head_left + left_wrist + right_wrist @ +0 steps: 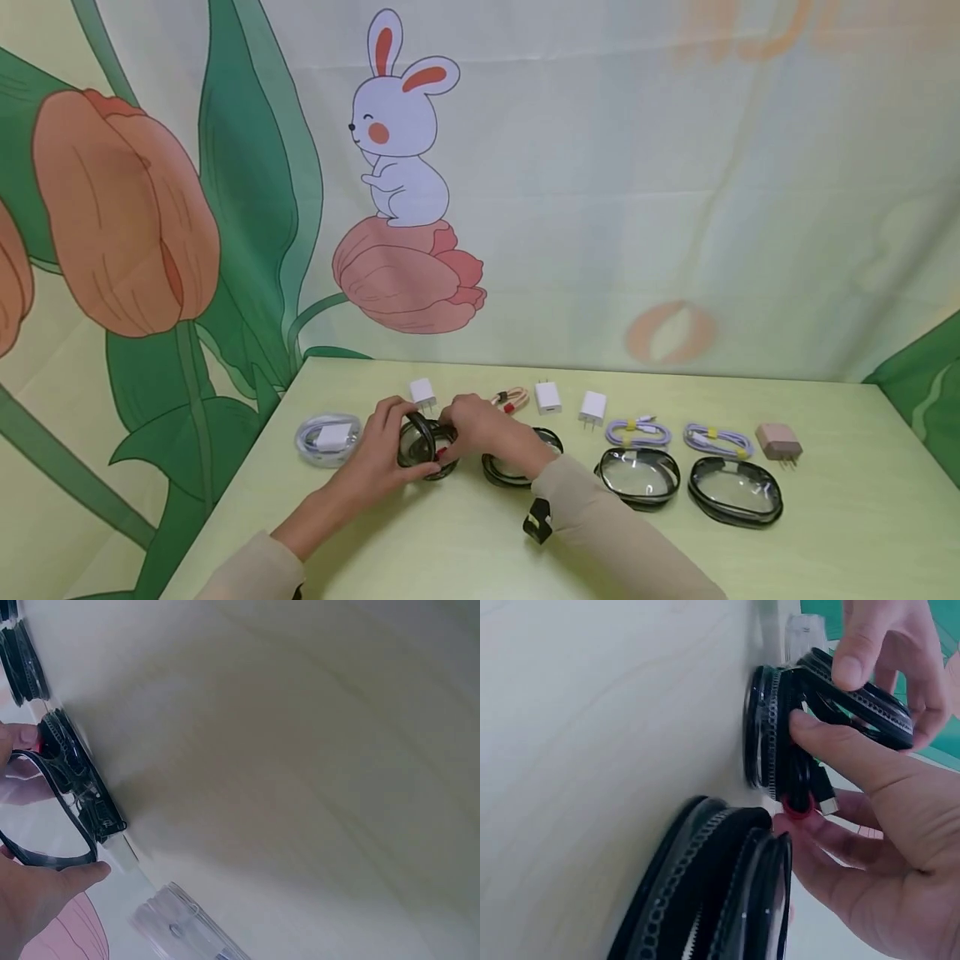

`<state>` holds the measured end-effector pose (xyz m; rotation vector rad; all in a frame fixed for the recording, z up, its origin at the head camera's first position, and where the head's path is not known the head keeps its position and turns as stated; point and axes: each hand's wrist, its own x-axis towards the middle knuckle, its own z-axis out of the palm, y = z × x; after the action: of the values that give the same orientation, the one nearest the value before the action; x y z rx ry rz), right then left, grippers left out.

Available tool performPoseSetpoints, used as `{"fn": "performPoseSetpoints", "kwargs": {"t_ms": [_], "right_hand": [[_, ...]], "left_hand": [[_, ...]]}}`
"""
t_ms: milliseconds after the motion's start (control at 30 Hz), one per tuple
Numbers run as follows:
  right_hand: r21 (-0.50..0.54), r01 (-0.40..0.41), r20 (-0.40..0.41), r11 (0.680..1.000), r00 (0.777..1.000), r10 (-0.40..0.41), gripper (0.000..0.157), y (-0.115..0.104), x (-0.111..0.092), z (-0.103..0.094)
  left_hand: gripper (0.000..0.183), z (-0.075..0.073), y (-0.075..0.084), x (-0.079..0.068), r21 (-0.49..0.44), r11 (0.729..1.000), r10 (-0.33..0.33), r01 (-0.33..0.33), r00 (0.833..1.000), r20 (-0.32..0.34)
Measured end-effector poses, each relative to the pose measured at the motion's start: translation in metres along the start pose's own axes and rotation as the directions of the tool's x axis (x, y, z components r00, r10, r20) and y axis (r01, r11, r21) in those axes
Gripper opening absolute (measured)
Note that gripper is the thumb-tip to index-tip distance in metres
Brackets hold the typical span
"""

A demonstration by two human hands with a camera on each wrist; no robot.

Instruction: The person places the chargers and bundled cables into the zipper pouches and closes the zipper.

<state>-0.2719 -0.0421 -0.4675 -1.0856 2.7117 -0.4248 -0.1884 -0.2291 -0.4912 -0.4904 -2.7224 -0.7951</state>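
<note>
In the head view, my left hand grips the raised, black-edged lid of a small round zip case. The right wrist view shows that lid tilted back between the left thumb and fingers. My right hand pinches a coiled black cable with a red tie and a metal plug end, right at the case's opening. In the left wrist view the case's base stands on the table beside the right fingertips. Part of the cable is hidden by the right thumb.
Close right of my hands sits another black-rimmed case, with two more cases further right. Behind lie white chargers, a pink charger, purple cables and a beige cable. A clear case stands left.
</note>
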Motion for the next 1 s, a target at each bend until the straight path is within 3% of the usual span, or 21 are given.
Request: {"fn": "performPoseSetpoints", "kwargs": {"t_ms": [200,300,500,667,733,833,1000], "right_hand": [[-0.036,-0.055,-0.135,0.998,0.990,0.050,0.027,-0.007,0.002,0.007],[-0.035,-0.084,-0.150,0.996,0.986,0.078,0.023,-0.010,0.005,0.013],[0.062,-0.061,-0.103,0.996,0.992,0.067,0.028,-0.009,0.003,0.008],[0.171,-0.030,-0.012,0.985,0.999,0.033,0.011,-0.006,-0.003,-0.006],[0.187,-0.027,0.006,0.982,1.000,0.027,0.017,-0.005,-0.004,-0.008],[0.167,-0.023,0.020,0.986,1.000,0.020,0.024,-0.004,-0.006,-0.007],[0.020,0.000,0.025,1.000,1.000,-0.001,0.028,-0.004,-0.007,0.000]], "left_hand": [[0.087,0.001,0.003,0.002,-0.018,1.000,0.021,-0.021,1.000,0.002],[0.086,0.002,0.004,0.002,-0.037,0.999,0.022,-0.022,1.000,0.011],[0.087,0.001,0.005,0.002,-0.025,1.000,0.008,-0.007,1.000,0.021],[0.087,-0.002,0.002,0.002,-0.029,1.000,-0.003,0.003,1.000,0.021],[0.087,-0.002,0.001,0.002,-0.031,1.000,-0.001,0.002,1.000,0.025],[0.086,-0.002,-0.001,0.002,-0.029,1.000,0.001,0.000,0.999,0.034],[0.086,-0.002,-0.001,0.001,-0.022,1.000,0.003,-0.002,0.999,0.038]]}}
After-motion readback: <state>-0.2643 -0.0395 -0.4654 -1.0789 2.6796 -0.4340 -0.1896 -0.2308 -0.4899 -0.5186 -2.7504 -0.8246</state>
